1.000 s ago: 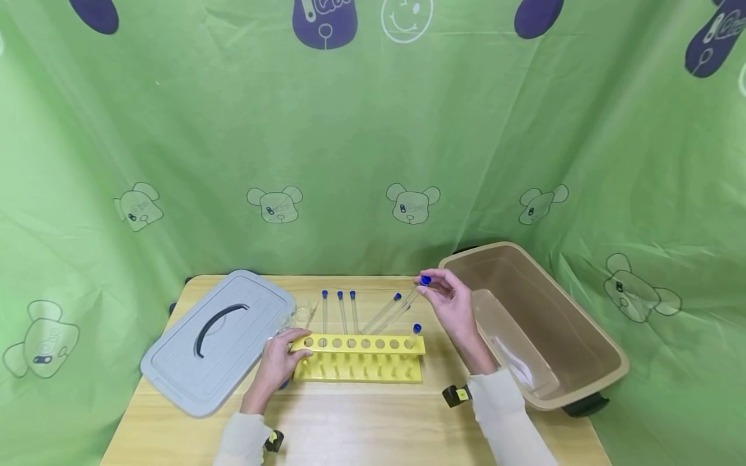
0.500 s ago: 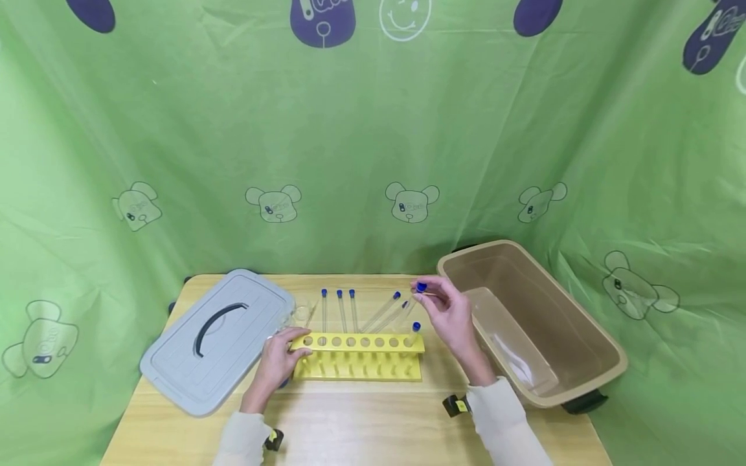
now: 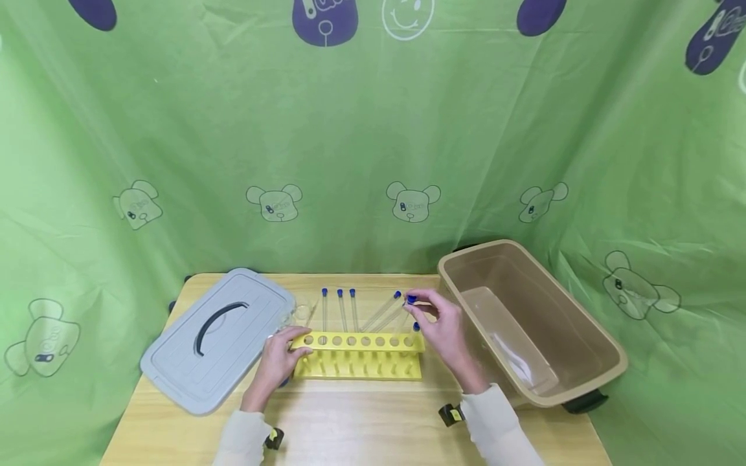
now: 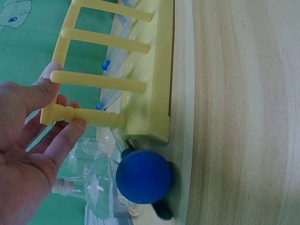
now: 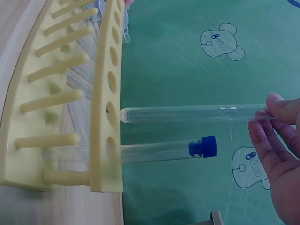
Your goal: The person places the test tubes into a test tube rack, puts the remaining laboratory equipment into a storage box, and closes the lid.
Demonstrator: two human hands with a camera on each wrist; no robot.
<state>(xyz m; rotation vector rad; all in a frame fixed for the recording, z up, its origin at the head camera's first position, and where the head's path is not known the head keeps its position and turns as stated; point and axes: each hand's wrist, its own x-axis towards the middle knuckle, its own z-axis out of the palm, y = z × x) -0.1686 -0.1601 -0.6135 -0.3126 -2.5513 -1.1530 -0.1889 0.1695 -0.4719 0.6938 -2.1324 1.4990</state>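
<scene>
A yellow test tube rack (image 3: 358,370) stands on the table, with a row of holes along its top bar and pegs below. My left hand (image 3: 276,364) grips the rack's left end, thumb and fingers around the top bar and end post. Between thumb and fingertips, my right hand (image 3: 444,329) pinches a clear test tube (image 5: 192,114) near its blue-capped end. The rounded bottom of that tube is at the second hole from the right end; whether it touches the bar I cannot tell. One blue-capped test tube (image 5: 154,152) sits in the end hole beside it.
Several capped tubes (image 3: 324,314) lie behind the rack. Glassware, including a clear flask (image 4: 99,187), and a round blue object (image 4: 143,177) lie by the rack's left end. A grey lid (image 3: 169,356) lies left; a brown bin (image 3: 527,291) stands right.
My right hand has moved left and toward me with the tube, over the rack's right end. My left hand has kept its grip on the rack.
</scene>
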